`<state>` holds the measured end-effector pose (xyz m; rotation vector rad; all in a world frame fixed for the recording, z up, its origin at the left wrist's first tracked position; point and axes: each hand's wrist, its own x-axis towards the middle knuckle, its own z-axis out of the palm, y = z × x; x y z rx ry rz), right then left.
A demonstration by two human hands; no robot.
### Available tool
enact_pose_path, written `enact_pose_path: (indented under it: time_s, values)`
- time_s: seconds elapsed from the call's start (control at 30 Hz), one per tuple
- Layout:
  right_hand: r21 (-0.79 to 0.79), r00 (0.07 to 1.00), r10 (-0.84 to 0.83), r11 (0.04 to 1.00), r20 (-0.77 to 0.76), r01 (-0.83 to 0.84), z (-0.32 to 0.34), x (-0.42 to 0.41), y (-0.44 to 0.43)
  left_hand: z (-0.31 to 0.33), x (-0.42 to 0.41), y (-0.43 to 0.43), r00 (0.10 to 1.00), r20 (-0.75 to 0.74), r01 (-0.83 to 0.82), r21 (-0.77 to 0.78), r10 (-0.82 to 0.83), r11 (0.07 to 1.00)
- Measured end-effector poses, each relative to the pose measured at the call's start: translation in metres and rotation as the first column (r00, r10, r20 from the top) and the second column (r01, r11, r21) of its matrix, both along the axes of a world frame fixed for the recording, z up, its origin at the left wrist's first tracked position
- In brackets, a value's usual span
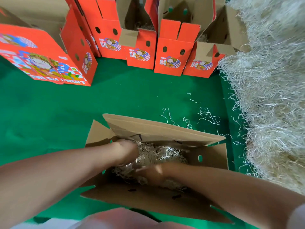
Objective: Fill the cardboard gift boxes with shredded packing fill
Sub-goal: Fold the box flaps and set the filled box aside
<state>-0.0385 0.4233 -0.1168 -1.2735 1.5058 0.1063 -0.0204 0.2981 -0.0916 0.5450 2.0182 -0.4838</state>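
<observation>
Open brown box [212, 156] sits on green cloth [49, 113], flaps up. Both hands are inside it, in the shredded fill [158, 154]. The left hand [127, 149] is at the far-left corner, fingers buried. The right hand [155, 174] is nearer and blurred. Grip of either: cannot tell. Beyond box: orange gift boxes [168, 63]. Right of box: large fill pile [272, 96], with loose strands [208, 114] between.

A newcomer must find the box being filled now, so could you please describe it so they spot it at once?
Start at the green cloth, with the heap of shredded fill on its right. Other red gift boxes stand along the far edge; the open box lies apart, nearest the person. Only it has the left hand and right hand in its fill.
</observation>
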Motion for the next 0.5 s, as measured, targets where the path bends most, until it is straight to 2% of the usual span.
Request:
enact_pose_path:
  time_s: [0.03,0.1,0.17,0.23,0.33,0.37,0.43,0.5]
  values:
    - [-0.037,0.999,-0.038,0.999,-0.001,0.038,0.001,0.000,-0.003,0.005,-0.002,0.007,0.996,0.064,-0.062,-0.011,0.062,0.998]
    - [-0.141,0.992,-0.122,0.983,-0.025,0.117,0.003,-0.002,-0.006,0.001,-0.004,0.016,0.975,0.215,-0.039,-0.070,0.053,0.997]
    - [-0.247,0.962,-0.197,0.958,-0.188,0.148,0.003,-0.007,-0.003,-0.002,0.000,0.014,0.953,0.290,-0.065,-0.084,0.087,0.994]
    - [-0.297,0.897,-0.242,0.946,-0.370,0.133,0.002,-0.013,0.001,-0.005,0.011,0.012,0.970,0.226,-0.070,-0.079,0.086,0.994]
    - [-0.157,0.927,-0.138,0.984,-0.349,0.087,-0.008,-0.012,0.007,-0.015,0.023,0.014,0.995,0.058,-0.081,0.002,0.080,0.997]
    - [-0.085,0.939,-0.051,0.996,-0.339,0.023,-0.013,-0.010,0.009,-0.018,0.027,0.012,0.996,0.056,-0.077,0.025,0.076,0.997]
    - [0.016,0.930,0.099,0.995,-0.354,-0.100,-0.022,-0.007,0.013,-0.022,0.032,0.007,0.996,0.091,0.002,-0.031,0.001,1.000]
    - [0.068,0.929,0.116,0.993,-0.350,-0.098,-0.024,-0.011,0.015,-0.025,0.034,-0.001,0.991,0.131,0.026,-0.128,-0.009,0.991]
